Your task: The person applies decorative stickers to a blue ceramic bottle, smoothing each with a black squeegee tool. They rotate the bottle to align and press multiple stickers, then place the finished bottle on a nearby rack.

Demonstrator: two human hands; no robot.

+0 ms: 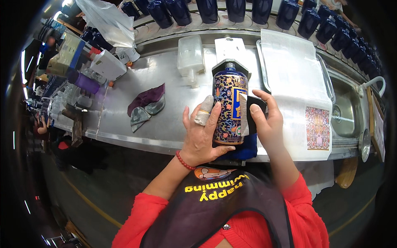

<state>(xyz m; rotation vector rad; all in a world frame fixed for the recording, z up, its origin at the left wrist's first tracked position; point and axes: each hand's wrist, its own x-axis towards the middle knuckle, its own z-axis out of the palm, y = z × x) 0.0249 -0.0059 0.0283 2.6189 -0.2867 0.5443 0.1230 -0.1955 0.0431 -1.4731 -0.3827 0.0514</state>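
Note:
A dark blue bottle (226, 99) with a colourful floral wrap lies in front of me, its neck pointing away into a dark angular holder (236, 65). My left hand (200, 134) grips its left side and base; pale wrapping covers part of one or more fingers. In my right hand (271, 120) is a flat black scraper (258, 106), pinched between thumb and fingers. Its pale edge lies against the right side of the wrap, beside a blue, gold-framed panel. Blue cloth (247, 149) shows below the bottle's base.
Right of the bottle, white sheets (285, 66) lie over a tray, with a patterned decal (317, 128) near the sink (345, 118). A clear plastic container (190, 58) and a folded cloth (148, 103) are to the left. Blue bottles (235, 10) line the curved conveyor behind.

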